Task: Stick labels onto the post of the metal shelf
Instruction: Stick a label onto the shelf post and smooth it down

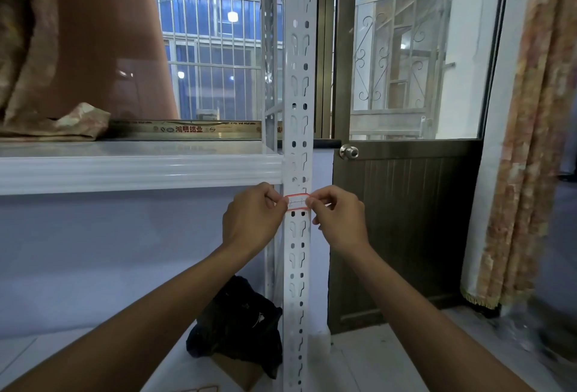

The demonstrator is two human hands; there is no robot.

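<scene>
both hands' fingers [282,203] pinching label [298,202] ends

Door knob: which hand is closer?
Right. The right hand is below the door knob, pinching the right end of the label; the left hand pinches the other end, across the post.

A label [298,202] lies on the post [299,95] at frame centre, just below the shelf [140,170] on the left; door [406,220] right, bag [240,323] lower centre.

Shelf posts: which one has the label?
The near, wider post, right of the thinner rear post. Left hand and right hand pinch the red-bordered label against its front.
</scene>
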